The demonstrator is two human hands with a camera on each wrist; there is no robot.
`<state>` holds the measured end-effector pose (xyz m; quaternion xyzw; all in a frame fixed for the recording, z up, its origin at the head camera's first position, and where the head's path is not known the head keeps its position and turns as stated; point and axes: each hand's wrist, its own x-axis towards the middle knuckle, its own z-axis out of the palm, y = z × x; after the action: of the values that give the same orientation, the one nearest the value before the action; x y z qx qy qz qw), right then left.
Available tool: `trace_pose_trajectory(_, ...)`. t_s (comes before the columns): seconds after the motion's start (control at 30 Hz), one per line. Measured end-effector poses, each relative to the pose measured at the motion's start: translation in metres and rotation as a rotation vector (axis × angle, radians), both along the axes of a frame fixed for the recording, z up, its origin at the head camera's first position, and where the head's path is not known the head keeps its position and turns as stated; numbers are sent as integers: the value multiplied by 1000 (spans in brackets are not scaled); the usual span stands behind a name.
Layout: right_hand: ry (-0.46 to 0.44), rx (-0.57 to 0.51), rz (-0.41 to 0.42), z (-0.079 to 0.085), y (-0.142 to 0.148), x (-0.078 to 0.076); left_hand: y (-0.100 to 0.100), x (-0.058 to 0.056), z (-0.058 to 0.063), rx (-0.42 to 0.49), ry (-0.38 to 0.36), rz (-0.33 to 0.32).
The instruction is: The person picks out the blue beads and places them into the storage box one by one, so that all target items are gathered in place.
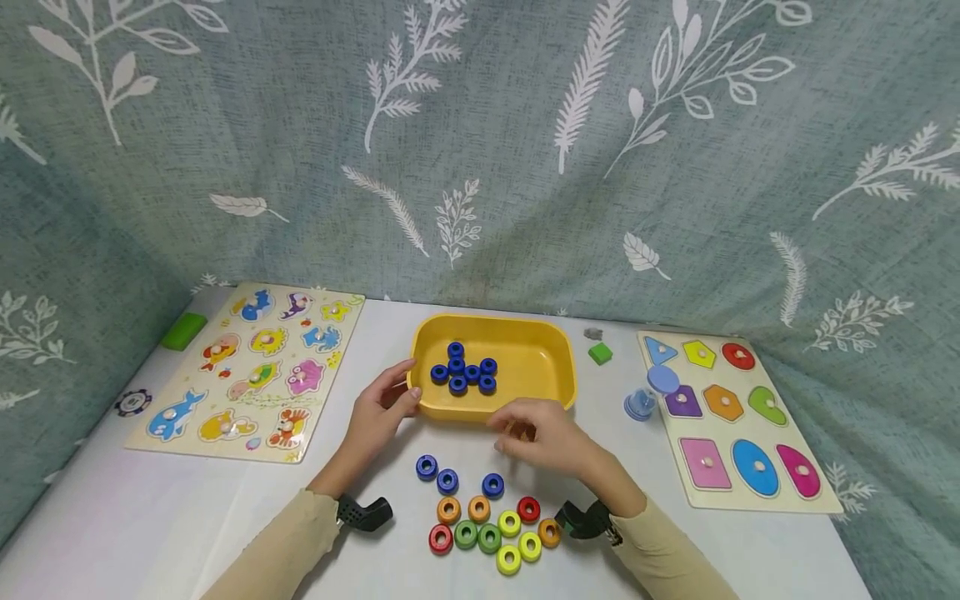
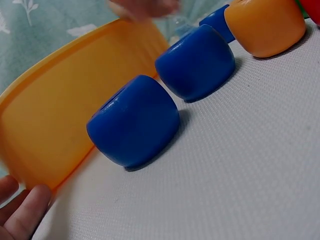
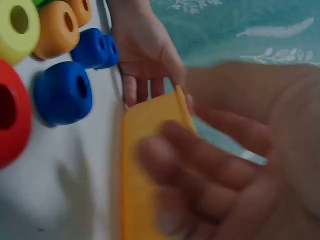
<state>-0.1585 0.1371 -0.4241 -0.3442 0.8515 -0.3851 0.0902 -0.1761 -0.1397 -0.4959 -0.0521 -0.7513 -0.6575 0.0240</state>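
Note:
The yellow tray (image 1: 534,414) stands mid-table, with several blue rings (image 1: 457,367) clustered in its left half. My left hand (image 1: 381,410) holds the tray's left end, thumb near the front corner and fingers along the side. In the right wrist view, the left hand (image 3: 147,55) shows at the tray's far end. Just in front of the tray's front wall, near its right part, hovers my right hand (image 1: 546,433). Its fingers (image 3: 200,155) are loosely bent and blurred, with nothing seen between them. Closest below it on the table lies a blue ring (image 1: 492,485).
Two more blue rings (image 1: 437,473) lie before the tray, with orange, red, green and yellow rings (image 1: 509,524) nearer me. Animal puzzle board (image 1: 255,375) at left, shape puzzle board (image 1: 738,417) at right. A clear-blue stamp-like piece (image 1: 641,403) and green block (image 1: 600,353) stand right of the tray.

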Motion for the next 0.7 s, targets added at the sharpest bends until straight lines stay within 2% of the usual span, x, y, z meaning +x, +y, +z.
trace_pose_trajectory(0.13, -167, 199, 152, -9, 1, 2, 1, 0, -2, 7, -3, 5)
trace_pose_trajectory(0.2, -213, 250, 178, -16, 0, 2, 1, 1, -2, 7, -14, 9)
trace_pose_trajectory(0.3, -259, 253, 186, -22, 0, 2, 2, 0, -1, 1, -21, 8)
trace_pose_trajectory(0.5, -237, 230, 198, -25, 0, 2, 1, 1, 1, 9, -25, 1)
trace_pose_trajectory(0.7, -203, 254, 179, -26, -5, 2, 0, 1, 1, 0, -26, 4)
